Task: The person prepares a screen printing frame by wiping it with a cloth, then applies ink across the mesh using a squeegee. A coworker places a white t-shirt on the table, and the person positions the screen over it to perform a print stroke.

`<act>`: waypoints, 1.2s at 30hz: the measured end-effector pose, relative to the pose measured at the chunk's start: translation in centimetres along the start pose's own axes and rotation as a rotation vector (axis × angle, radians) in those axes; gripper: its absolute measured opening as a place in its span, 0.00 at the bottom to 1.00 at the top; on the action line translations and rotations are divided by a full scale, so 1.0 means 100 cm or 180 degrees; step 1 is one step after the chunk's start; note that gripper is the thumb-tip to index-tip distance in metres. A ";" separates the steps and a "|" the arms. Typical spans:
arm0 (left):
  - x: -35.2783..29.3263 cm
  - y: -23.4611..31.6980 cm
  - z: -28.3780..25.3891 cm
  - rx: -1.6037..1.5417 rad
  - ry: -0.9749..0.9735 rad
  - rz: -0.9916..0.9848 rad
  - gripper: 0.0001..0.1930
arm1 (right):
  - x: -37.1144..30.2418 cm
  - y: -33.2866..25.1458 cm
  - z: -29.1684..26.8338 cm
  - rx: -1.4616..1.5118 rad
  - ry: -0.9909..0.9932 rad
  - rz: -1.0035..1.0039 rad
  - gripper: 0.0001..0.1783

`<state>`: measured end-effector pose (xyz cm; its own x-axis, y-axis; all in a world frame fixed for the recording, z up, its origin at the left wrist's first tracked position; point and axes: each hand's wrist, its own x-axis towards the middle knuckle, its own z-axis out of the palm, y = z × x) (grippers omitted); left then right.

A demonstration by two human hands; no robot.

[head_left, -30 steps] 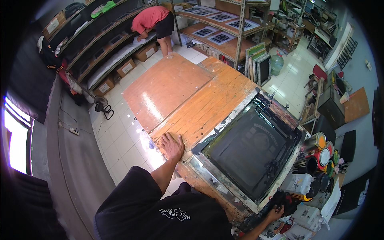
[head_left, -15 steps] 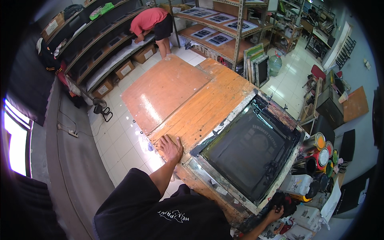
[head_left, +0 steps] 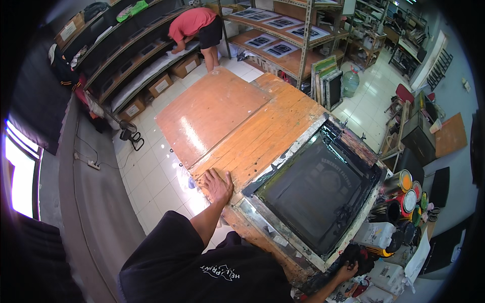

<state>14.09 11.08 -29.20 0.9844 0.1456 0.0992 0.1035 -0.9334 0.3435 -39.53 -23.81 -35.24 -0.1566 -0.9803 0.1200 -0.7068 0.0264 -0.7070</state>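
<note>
My left hand (head_left: 217, 188) lies flat with spread fingers on the near left edge of a wooden table (head_left: 262, 126). On the table's right side sits a screen printing frame (head_left: 316, 189), its dark mesh smeared with black ink and showing faint lettering. Past the frame's near right corner, low in the view, is my right hand (head_left: 346, 271), its fingers curled against a dark, crumpled-looking bundle (head_left: 357, 254). What those fingers hold, if anything, is hidden. A smooth brown board (head_left: 212, 108) covers the table's far left part.
Open ink cans (head_left: 404, 181) and white plastic containers (head_left: 376, 233) crowd the right side. Behind the table, a person in a red shirt (head_left: 194, 22) bends at a shelf. Printed sheets (head_left: 280, 49) lie on a rack. Upright frames (head_left: 331, 88) lean beside a large bottle (head_left: 350, 82).
The whole view has shifted slightly. Both hands keep their places, and the frame stays on the table.
</note>
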 end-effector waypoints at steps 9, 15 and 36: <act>0.000 -0.001 0.004 0.0027 0.0054 0.0000 0.39 | -0.001 0.003 0.000 0.0014 0.0043 -0.0164 0.26; -0.001 -0.001 0.002 0.0027 0.0066 -0.0013 0.39 | -0.003 -0.010 -0.002 -0.0068 -0.0040 0.0047 0.26; 0.000 0.001 0.002 0.0002 0.0046 0.0020 0.39 | 0.001 -0.006 -0.002 -0.0073 -0.0086 0.0121 0.26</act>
<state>14.16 10.96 -29.41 0.9828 0.1443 0.1149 0.0972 -0.9346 0.3422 -39.31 -23.90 -34.67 -0.1654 -0.9834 0.0743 -0.7164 0.0680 -0.6944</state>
